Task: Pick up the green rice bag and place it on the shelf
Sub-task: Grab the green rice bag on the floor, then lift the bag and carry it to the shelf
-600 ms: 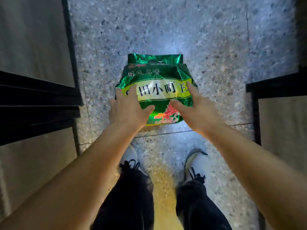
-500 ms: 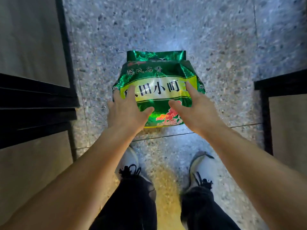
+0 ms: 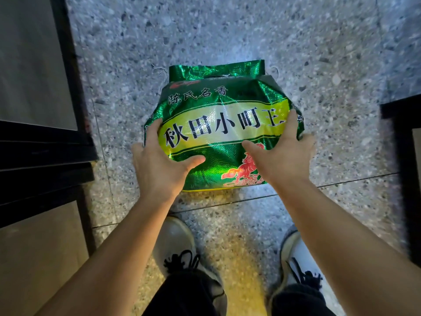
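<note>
**Both hands on the green bag above the floor**

The floor [image 3: 227, 30] fills most of the view: grey speckled stone with thin seams, one seam running across just below the bag. Dark-framed shelves stand at both sides. The left shelf [image 3: 34, 156] takes up the whole left edge, with pale panels and black rails stacked between them; the right shelf [image 3: 405, 137] shows only a black frame and a sliver of panel at the right edge.

The bag [image 3: 218, 124] sits in the middle of the floor area, between the two shelves and ahead of the person's feet. It is shiny green woven plastic, plump, with a folded top flap at its far end, a yellow-white band bearing large black characters across its middle, and a red figure near its near right corner. Whether its underside is touching the floor or just clear of it cannot be told.

Two bare forearms reach in from the bottom corners. The left hand [image 3: 159, 165] grips the bag's left side, thumb pressed on the front face and fingers [image 3: 151, 133] wrapped around the edge. The right hand [image 3: 284, 156] clasps the right side likewise, thumb lying on the front and fingers curled round the far right edge.

Below, two pale shoes [image 3: 175, 245] with black laces stand on the floor under dark trouser legs.
</note>
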A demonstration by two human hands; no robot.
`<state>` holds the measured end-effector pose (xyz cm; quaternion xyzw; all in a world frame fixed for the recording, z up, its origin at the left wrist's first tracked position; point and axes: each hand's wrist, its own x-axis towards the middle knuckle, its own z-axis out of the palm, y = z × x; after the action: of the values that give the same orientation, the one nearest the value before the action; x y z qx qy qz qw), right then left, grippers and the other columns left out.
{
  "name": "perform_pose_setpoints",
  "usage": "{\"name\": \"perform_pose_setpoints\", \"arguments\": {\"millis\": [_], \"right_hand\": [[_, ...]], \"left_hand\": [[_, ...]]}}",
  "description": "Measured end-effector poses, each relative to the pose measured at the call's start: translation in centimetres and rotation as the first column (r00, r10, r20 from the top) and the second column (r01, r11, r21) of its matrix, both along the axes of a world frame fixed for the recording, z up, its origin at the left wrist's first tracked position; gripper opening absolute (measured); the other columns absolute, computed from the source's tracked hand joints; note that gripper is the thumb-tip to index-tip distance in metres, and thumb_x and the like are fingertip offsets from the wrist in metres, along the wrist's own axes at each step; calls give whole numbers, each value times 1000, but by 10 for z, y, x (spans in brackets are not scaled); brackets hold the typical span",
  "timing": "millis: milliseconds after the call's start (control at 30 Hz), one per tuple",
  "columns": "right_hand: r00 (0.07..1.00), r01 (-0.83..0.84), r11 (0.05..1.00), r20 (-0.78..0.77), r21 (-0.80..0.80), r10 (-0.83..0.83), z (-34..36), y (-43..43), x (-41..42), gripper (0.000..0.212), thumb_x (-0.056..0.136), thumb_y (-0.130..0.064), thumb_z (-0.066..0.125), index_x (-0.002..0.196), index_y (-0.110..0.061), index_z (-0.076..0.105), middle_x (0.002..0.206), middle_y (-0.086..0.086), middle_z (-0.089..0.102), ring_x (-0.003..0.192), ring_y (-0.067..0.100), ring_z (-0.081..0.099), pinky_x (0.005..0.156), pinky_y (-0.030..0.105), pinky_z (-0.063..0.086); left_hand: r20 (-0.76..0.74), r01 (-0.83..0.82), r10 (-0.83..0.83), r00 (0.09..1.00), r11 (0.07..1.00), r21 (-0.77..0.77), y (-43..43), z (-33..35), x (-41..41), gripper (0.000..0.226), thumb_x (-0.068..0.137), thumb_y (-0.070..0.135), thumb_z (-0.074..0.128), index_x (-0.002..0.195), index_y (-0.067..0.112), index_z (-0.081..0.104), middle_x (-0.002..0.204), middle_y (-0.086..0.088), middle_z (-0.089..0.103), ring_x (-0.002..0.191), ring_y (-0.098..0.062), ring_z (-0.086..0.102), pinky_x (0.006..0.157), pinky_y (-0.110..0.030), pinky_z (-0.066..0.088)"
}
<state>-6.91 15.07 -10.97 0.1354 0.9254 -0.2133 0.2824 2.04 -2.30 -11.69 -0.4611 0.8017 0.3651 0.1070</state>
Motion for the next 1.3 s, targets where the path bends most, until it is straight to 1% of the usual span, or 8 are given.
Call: {"name": "perform_pose_setpoints", "arguments": {"millis": [167, 367, 567, 633, 667, 700, 933, 1300], "right_hand": [[989, 9, 999, -146, -45, -15, -15, -7, 2, 68, 65, -54, 70, 121, -30, 41, 105, 11, 60, 102, 37, 51, 90, 47, 43], [998, 58, 983, -30, -173, -64, -10, 3, -17, 63, 66, -50, 83, 63, -20, 28, 58, -2, 31, 51, 18, 28, 52, 35, 27], [999, 49, 978, 24, -202, -45, 41, 1, -41, 61, 56, -42, 92, 55, -21, 35, 56, 2, 45, 52, 21, 43, 53, 37, 39], [999, -4, 976, 32, -219, 11, 70, 4, -37, 53, 57, -40, 92, 55, -19, 43, 68, -11, 32, 52, 24, 49, 54, 35, 43], [999, -18, 972, 38, -232, 28, 81, 5, -33, 49, 58, -40, 92, 58, -19, 48, 99, 8, 57, 52, 25, 51, 56, 36, 45], [998, -29, 968, 38, -247, 40, 95, 7, -30, 49, 58, -40, 92, 58, -21, 46, 56, 1, 50, 52, 22, 49, 56, 35, 44], [998, -65, 957, 5, -282, 70, 216, -3, -49, 61, 53, -43, 93, 84, 3, 67, 79, 16, 75, 75, 32, 72, 76, 48, 58], [953, -190, 844, -302, -501, 35, 477, -10, -79, 60, 45, -47, 92, 63, -3, 55, 59, 14, 64, 49, 24, 49, 48, 38, 42]], "left_hand": [[-18, -41, 42, 999, 996, 82, -6, -2, -8, 82, 50, 37, 97, 112, 31, 43, 90, 18, 59, 91, -23, 62, 79, -39, 51], [-2, -85, 86, 996, 988, 132, -10, 3, -19, 69, 44, 33, 99, 73, 24, 37, 79, -3, 64, 69, -26, 59, 64, -42, 50], [-48, -186, 195, 980, 970, 156, -10, 57, -26, 71, 42, 29, 99, 63, 22, 32, 58, 6, 40, 56, -19, 34, 56, -33, 32], [-37, -228, 236, 971, 961, 153, -6, 91, -20, 69, 47, 28, 98, 64, 21, 32, 60, 5, 37, 55, -18, 30, 56, -32, 30], [-37, -250, 259, 965, 956, 154, -3, 105, -16, 68, 48, 27, 98, 64, 20, 32, 61, 4, 36, 55, -18, 29, 56, -32, 30], [-50, -262, 272, 961, 954, 148, 0, 121, -12, 68, 49, 27, 98, 64, 20, 32, 61, 4, 36, 56, -19, 28, 56, -32, 30], [-160, -263, 277, 947, 959, 104, -10, 244, -24, 70, 46, 29, 99, 61, 20, 32, 61, 4, 36, 57, -21, 31, 60, -31, 29], [-480, -222, 144, 865, 969, -110, -15, 505, -33, 76, 41, 37, 98, 57, 20, 26, 59, 1, 36, 53, -21, 29, 55, -33, 29]]}}
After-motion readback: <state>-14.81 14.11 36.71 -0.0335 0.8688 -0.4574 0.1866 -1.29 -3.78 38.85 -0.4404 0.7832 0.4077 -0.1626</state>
